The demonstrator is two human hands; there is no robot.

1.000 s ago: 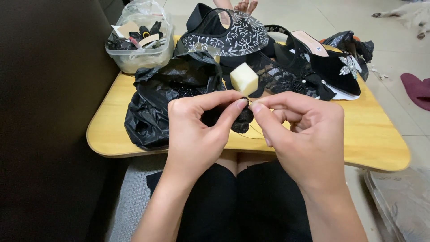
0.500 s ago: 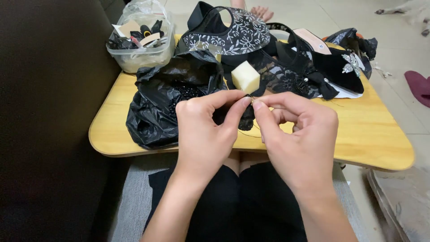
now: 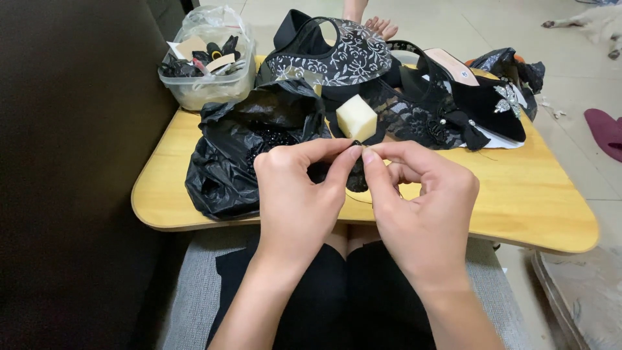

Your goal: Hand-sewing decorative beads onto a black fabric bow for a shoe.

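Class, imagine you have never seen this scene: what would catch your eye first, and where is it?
First, the two hands meeting at centre: the left hand and right hand pinch something tiny and dark between their fingertips above the wooden tray table. Just behind them sits a pale foam block amid black lace, beside a crumpled black plastic bag. At the table's far right lies a black shoe with a beaded ornament.

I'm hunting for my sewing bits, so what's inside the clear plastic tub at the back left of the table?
The clear plastic tub shows black scraps, some tan card-like pieces and crumpled clear plastic on top. Anything lower is buried under that pile and behind the cloudy wall, so it cannot be made out.
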